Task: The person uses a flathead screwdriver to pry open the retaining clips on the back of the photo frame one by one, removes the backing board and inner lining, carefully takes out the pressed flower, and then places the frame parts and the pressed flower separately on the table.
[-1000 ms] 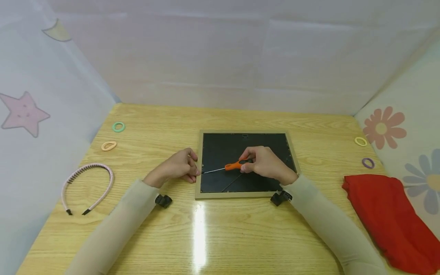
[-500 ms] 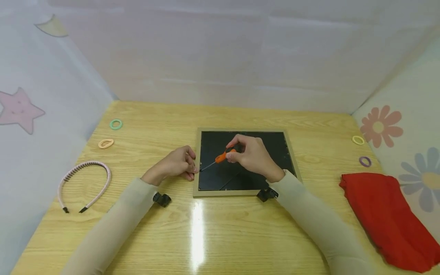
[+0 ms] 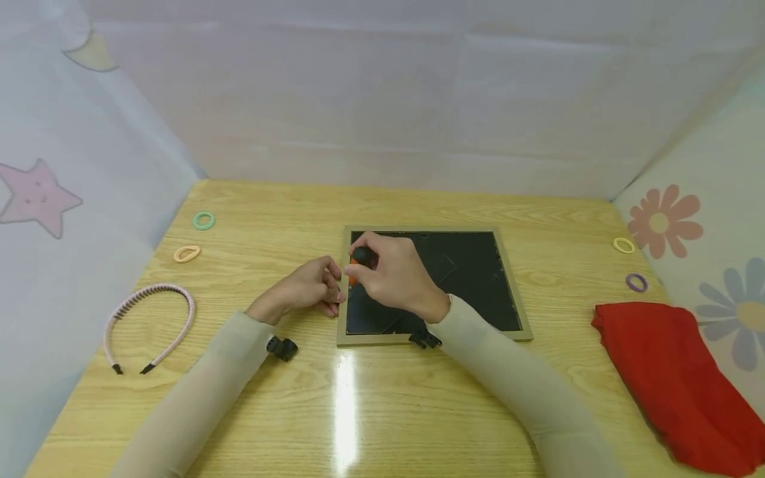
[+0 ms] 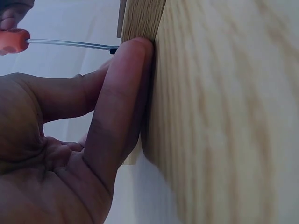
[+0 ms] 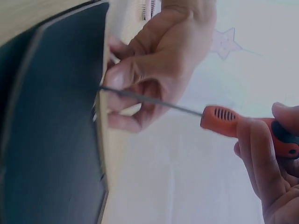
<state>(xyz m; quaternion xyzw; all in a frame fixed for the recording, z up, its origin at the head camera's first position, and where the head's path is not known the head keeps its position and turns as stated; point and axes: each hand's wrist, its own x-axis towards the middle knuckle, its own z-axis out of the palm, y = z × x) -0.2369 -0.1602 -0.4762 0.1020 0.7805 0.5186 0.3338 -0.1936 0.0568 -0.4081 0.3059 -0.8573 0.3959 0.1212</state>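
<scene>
Where walls enclose, glossy wooden table [image 3: 418,411]

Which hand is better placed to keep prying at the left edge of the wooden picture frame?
Probably the right hand: it grips the orange-handled screwdriver, tip at the wooden picture frame edge. The left hand only steadies that edge.

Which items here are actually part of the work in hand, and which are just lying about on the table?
In use: picture frame lying face down; orange screwdriver, gripped by the right hand, tip at the frame's left edge; left hand steadying that edge.

Lying about: headband; green hair tie; orange hair tie; yellow hair tie; purple hair tie; red cloth.
</scene>
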